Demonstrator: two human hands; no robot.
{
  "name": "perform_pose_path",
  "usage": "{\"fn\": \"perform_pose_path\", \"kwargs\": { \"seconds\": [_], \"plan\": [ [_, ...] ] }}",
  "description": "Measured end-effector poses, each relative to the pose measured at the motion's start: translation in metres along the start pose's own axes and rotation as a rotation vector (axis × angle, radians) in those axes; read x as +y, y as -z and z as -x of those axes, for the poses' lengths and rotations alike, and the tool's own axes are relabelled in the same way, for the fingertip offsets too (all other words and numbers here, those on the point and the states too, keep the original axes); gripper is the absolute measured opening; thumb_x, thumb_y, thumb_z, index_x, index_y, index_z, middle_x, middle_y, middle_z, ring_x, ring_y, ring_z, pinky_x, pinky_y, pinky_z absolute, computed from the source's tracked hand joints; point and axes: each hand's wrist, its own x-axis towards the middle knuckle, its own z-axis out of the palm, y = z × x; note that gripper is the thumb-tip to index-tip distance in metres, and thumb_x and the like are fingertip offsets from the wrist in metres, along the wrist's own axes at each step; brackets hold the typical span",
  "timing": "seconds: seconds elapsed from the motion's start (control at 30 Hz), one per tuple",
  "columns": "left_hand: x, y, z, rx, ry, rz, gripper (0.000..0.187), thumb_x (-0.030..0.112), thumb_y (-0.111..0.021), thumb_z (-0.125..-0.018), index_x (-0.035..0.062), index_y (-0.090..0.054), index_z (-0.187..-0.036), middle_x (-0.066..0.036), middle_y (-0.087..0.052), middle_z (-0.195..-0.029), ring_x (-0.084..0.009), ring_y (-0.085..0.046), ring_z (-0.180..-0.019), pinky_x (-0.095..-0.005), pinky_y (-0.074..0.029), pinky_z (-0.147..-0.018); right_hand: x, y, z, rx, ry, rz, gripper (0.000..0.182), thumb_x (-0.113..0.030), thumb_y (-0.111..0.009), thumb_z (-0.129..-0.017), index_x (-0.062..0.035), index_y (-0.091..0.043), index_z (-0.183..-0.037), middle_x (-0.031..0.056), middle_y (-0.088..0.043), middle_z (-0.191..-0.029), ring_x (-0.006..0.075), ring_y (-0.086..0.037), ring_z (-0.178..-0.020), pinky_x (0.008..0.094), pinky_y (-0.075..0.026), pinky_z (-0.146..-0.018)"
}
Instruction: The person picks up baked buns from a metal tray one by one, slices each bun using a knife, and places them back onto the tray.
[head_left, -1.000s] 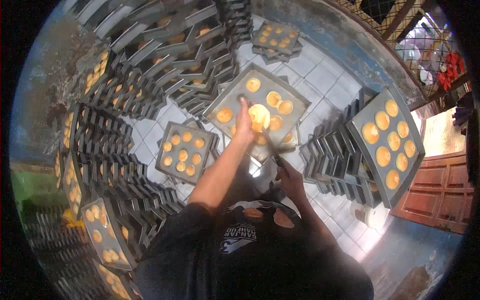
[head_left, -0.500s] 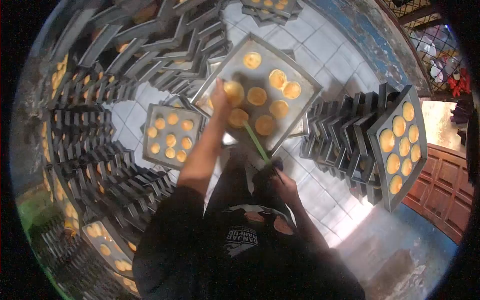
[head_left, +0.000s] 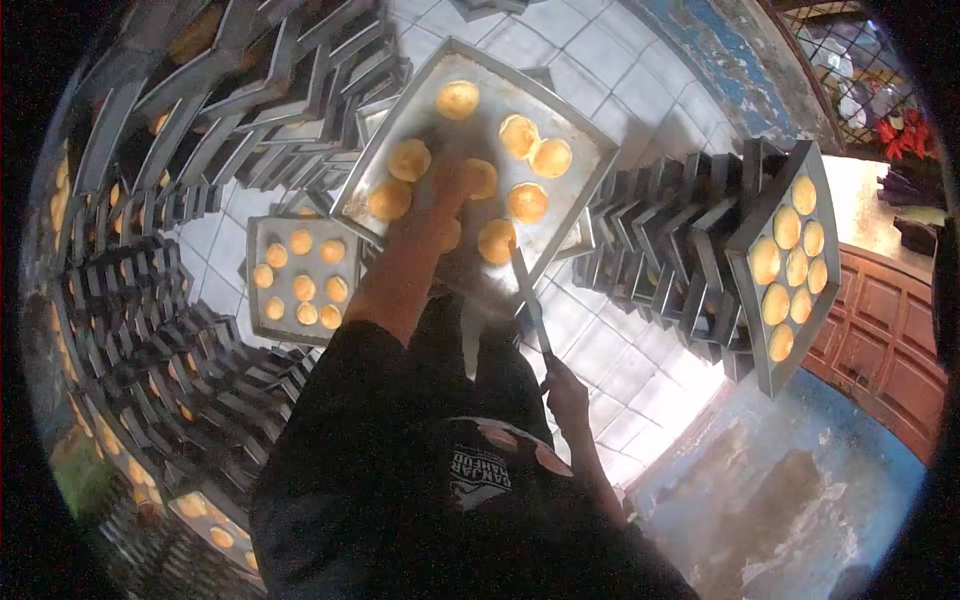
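A metal baking tray (head_left: 575,125) holds several round golden buns, spaced apart except two that touch. My left hand (head_left: 455,188) reaches over it and is at the bun (head_left: 482,179) near the middle; its fingers are blurred and partly hidden. Beneath my left forearm, another bun (head_left: 450,236) is partly covered. My right hand (head_left: 568,395) is closed around the handle of a long, narrow, flat spatula (head_left: 531,298). The spatula's tip meets the edge of the bun (head_left: 496,241) nearest the tray's front corner.
Beside it on the left stands another tray of buns (head_left: 302,275). At right rises a crisscross stack of trays (head_left: 660,260), with a tray of buns (head_left: 797,260) on top. More stacked trays (head_left: 160,370) fill the left side. A wooden door (head_left: 870,350) lies far right.
My left hand has moved from a bun at the tray's left to the middle one. The spatula's tip has shifted to a different bun, and my right hand is lower. The view has shifted.
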Motion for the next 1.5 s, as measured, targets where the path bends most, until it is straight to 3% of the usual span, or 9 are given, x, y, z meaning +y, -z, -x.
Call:
{"fn": "perform_pose_path", "kwargs": {
  "seconds": [0.1, 0.2, 0.3, 0.4, 0.57, 0.6, 0.67, 1.13, 1.5],
  "plan": [
    [0.021, 0.024, 0.01, -0.133, 0.11, 0.249, 0.059, 0.052, -0.062, -0.089, 0.002, -0.062, -0.121, -0.023, -0.065, -0.114, -0.0328, -0.063, -0.111, -0.047, -0.049, -0.097, -0.027, 0.013, 0.0, -0.055, -0.272, 0.031, 0.041, -0.029, -0.051, -0.103, -0.006, -0.06, -0.137, 0.0052, -0.065, -0.072, 0.0125, -0.063, -0.065, 0.0297, -0.05, -0.06],
    [-0.006, -0.012, 0.0, -0.234, -0.009, -0.186, 0.059, 0.024, -0.068, -0.091, 0.0026, -0.046, -0.142, -0.011, -0.059, -0.127, -0.0252, -0.061, -0.11, -0.0371, -0.051, -0.095, -0.005, 0.022, 0.004, -0.06, -0.237, -0.035, 0.043, -0.03, -0.052, -0.103, -0.0063, -0.059, -0.139, 0.0024, -0.064, -0.073, 0.0082, -0.055, -0.059, 0.0261, -0.045, -0.054],
    [-0.021, -0.051, 0.007, -0.152, 0.016, 0.322, 0.052, 0.024, -0.065, -0.093, 0.0034, -0.049, -0.138, -0.01, -0.061, -0.121, -0.0227, -0.062, -0.108, -0.0348, -0.051, -0.093, -0.015, 0.038, 0.001, -0.079, -0.306, -0.268, 0.047, -0.03, -0.056, -0.102, -0.0067, -0.055, -0.143, -0.0016, -0.062, -0.075, 0.003, -0.044, -0.052, 0.0212, -0.037, -0.048],
    [0.016, -0.043, 0.024, 0.013, -0.268, 0.194, 0.061, 0.045, -0.074, -0.083, 0.0018, -0.061, -0.124, -0.014, -0.067, -0.113, -0.0265, -0.064, -0.106, -0.0435, -0.05, -0.096, -0.039, 0.059, 0.001, -0.093, -0.331, -0.518, 0.046, -0.024, -0.057, -0.102, -0.0064, -0.053, -0.145, -0.0022, -0.061, -0.075, 0.0021, -0.043, -0.052, 0.0197, -0.034, -0.047],
    [0.141, 0.013, 0.081, -0.219, 0.258, 1.49, 0.044, 0.032, -0.058, -0.099, 0.0048, -0.056, -0.133, -0.011, -0.067, -0.124, -0.0268, -0.062, -0.117, -0.0422, -0.048, -0.101, -0.061, 0.086, -0.024, -0.046, -0.105, -0.507, 0.043, -0.021, -0.055, -0.104, -0.0063, -0.053, -0.144, -0.0005, -0.063, -0.075, 0.0027, -0.044, -0.054, 0.0206, -0.035, -0.048],
    [0.147, 0.02, 0.082, -0.414, 0.292, 1.687, 0.046, 0.035, -0.054, -0.102, 0.0044, -0.053, -0.137, -0.015, -0.061, -0.135, -0.0317, -0.06, -0.123, -0.0476, -0.046, -0.108, -0.067, 0.089, -0.029, -0.038, -0.045, -0.517, 0.042, -0.022, -0.055, -0.104, -0.0069, -0.053, -0.144, -0.0004, -0.064, -0.075, 0.0029, -0.045, -0.054, 0.0207, -0.036, -0.048],
    [0.173, 0.017, 0.093, -0.225, 0.13, 1.797, 0.045, 0.039, -0.052, -0.103, 0.0081, -0.055, -0.136, -0.011, -0.062, -0.136, -0.031, -0.06, -0.123, -0.0455, -0.046, -0.108, -0.085, 0.096, -0.039, -0.074, -0.06, -0.719, 0.041, -0.022, -0.054, -0.105, -0.0094, -0.054, -0.143, -0.0007, -0.063, -0.075, 0.0037, -0.045, -0.054, 0.0212, -0.037, -0.048],
    [0.276, 0.029, 0.135, 0.09, 0.302, 1.727, 0.035, 0.047, -0.06, -0.097, 0.0151, -0.068, -0.109, -0.002, -0.073, -0.106, -0.0226, -0.068, -0.099, -0.0427, -0.051, -0.097, -0.101, 0.142, -0.031, 0.008, 0.345, -0.265, 0.044, -0.023, -0.055, -0.1, -0.005, -0.057, -0.14, -0.0027, -0.061, -0.071, 0.0051, -0.051, -0.061, 0.0233, -0.043, -0.059],
    [0.268, 0.002, 0.132, -0.261, 0.192, 1.635, 0.035, 0.048, -0.063, -0.095, 0.0129, -0.068, -0.098, -0.004, -0.071, -0.088, -0.0247, -0.069, -0.084, -0.0451, -0.055, -0.087, -0.113, 0.15, -0.042, 0.081, 0.398, -0.265, 0.044, -0.02, -0.055, -0.1, 0.0025, -0.057, -0.137, 0.0034, -0.063, -0.07, 0.0107, -0.06, -0.068, 0.0274, -0.049, -0.066]
  ]
}}
